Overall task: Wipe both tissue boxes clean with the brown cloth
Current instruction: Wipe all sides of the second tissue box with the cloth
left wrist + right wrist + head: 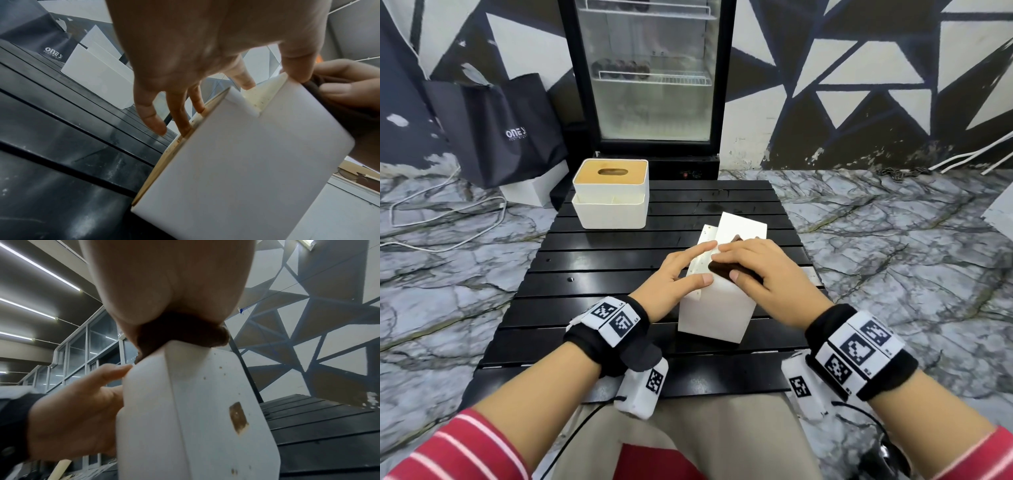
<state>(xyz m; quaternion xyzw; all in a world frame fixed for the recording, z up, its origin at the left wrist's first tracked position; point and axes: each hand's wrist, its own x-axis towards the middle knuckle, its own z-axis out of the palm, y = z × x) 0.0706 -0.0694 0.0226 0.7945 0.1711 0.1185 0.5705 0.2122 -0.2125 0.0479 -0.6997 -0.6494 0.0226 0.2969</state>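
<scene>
A white tissue box [714, 308] [246, 162] [195, 418] stands tipped on the black slatted table [602, 274], near its middle. My right hand [753, 270] [168, 280] grips the bunched brown cloth [722, 269] [180, 334] [320, 87] and presses it on the box's upper edge. My left hand [678, 274] [195, 48] [78, 415] steadies the box with straight fingers along its speckled left face and its thumb at the edge. The second tissue box [610, 192] [98, 76], white with a wooden slotted lid, stands upright at the table's back left.
A glass-door fridge [650, 68] stands behind the table. On the marble floor to the left are a black bag [500, 130], a white carton [530, 192] and loose white cables [448, 219]. The wrist cameras hang below my wrists near the table's front edge.
</scene>
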